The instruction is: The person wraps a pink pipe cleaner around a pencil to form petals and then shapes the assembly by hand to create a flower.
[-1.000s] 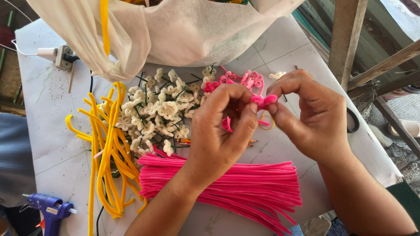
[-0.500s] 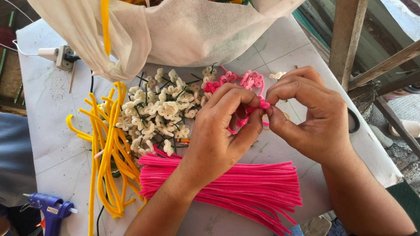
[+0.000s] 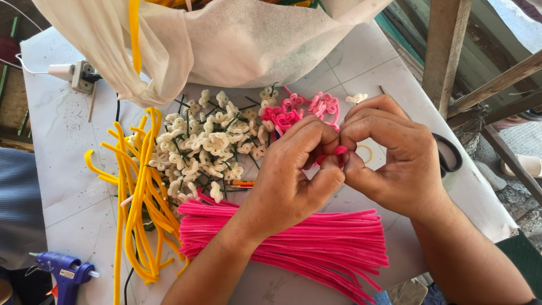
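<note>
Both of our hands meet above the middle of the tabletop, and between them we pinch a small pink pipe cleaner piece. Only its short end shows, because the fingers hide the rest. Our left hand is curled closed, with thumb and forefinger pressed on the piece from the left side. Our right hand is curled in the same way, and its fingertips press the piece from the right, so the two hands touch each other at this point.

Just under our wrists, toward the near edge of the tabletop, lies a thick bundle of straight pink pipe cleaners. A bundle of yellow pipe cleaners lies to the left of it. A heap of small white flowers with dark green stems is just beyond our left hand, and some finished pink flowers lie beyond our fingers. A white cloth bag covers the far edge. Black scissors lie partly behind our right hand. A blue glue gun lies at the near left corner.
</note>
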